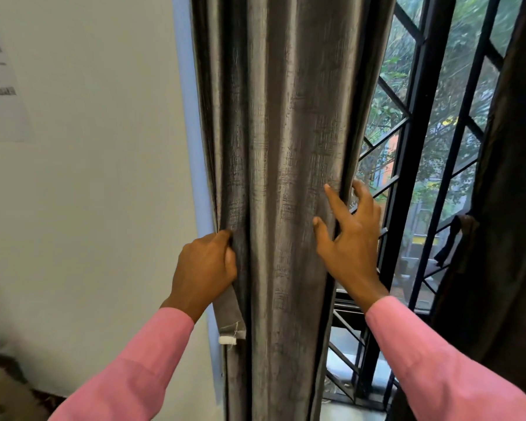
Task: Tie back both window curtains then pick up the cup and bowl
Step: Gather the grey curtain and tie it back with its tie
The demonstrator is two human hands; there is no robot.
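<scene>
The left grey curtain (286, 147) hangs gathered in folds in front of me. My left hand (205, 265) grips its left edge together with a grey fabric tie-back strip (230, 311) that dangles below my fist. My right hand (351, 238) reaches round the curtain's right edge, thumb and forefinger spread on the front, the other fingers hooked behind the cloth. The right curtain (510, 208) hangs dark at the far right, bunched with a dark tie (451, 238) around it. No cup or bowl is in view.
A black diamond-pattern window grille (407, 165) stands behind the curtains, with trees outside. A white wall (88, 177) with a blue trim strip (192, 132) lies to the left, with printed paper (0, 86) stuck on it.
</scene>
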